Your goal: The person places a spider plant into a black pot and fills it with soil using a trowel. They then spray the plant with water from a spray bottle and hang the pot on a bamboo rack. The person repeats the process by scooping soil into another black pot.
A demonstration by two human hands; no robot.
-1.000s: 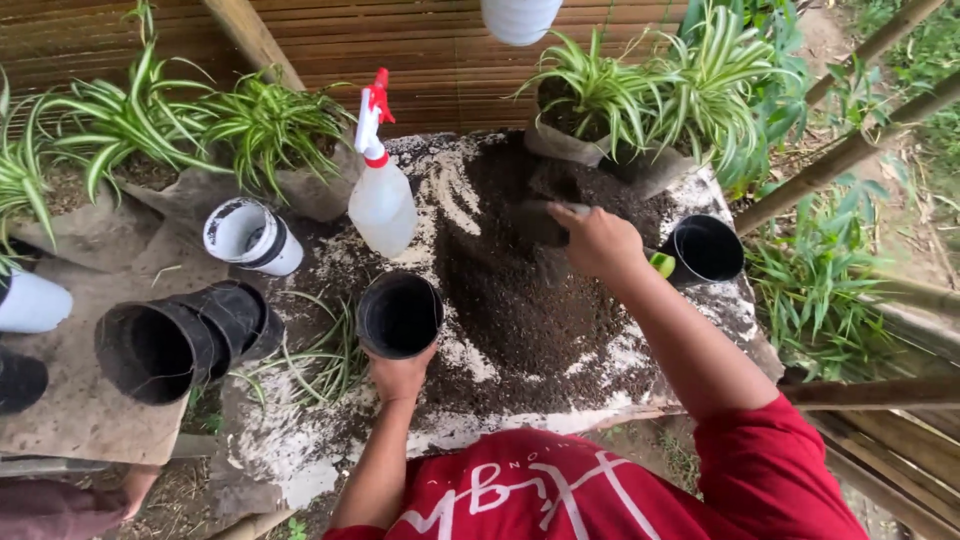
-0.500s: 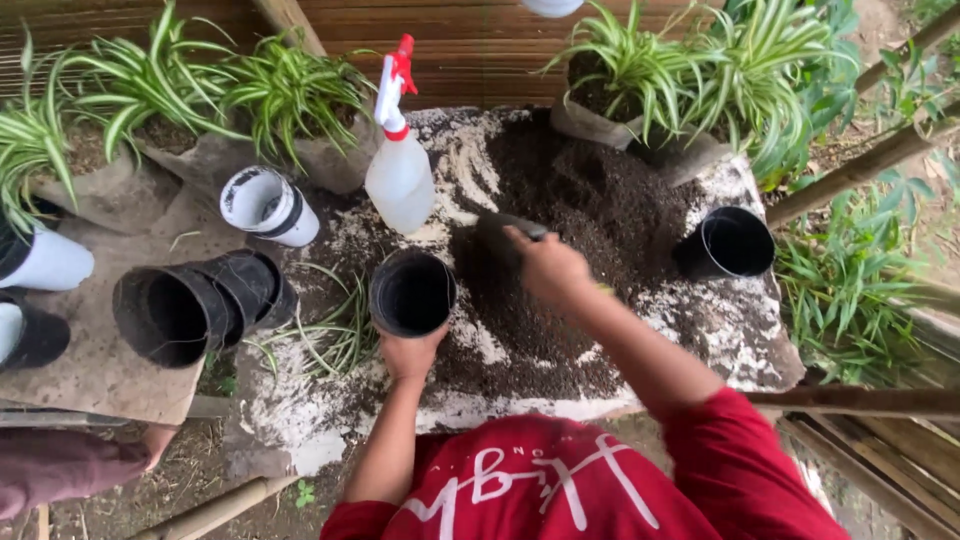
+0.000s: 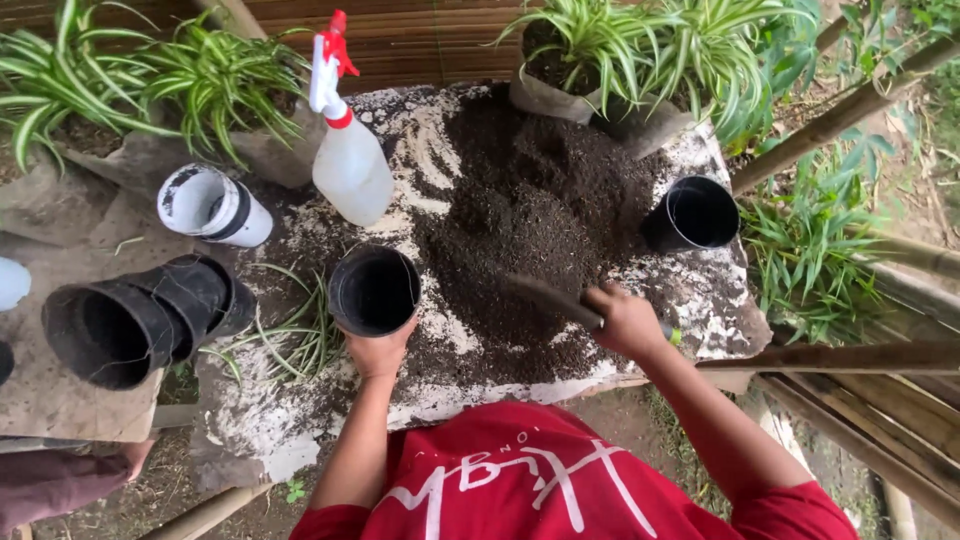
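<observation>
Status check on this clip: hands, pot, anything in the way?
Left hand grips black pot, upright, empty. Right hand holds trowel, blade in soil pile. Spray bottle stands behind pot, apart.

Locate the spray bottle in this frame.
In the head view, the spray bottle stands upper left of centre on the table, between the white pot and the soil heap.

A garden potting spot: soil heap (image 3: pixel 545 215) on a table (image 3: pixel 700 300), black pots (image 3: pixel 130 325), leafy plants (image 3: pixel 640 45).
</observation>
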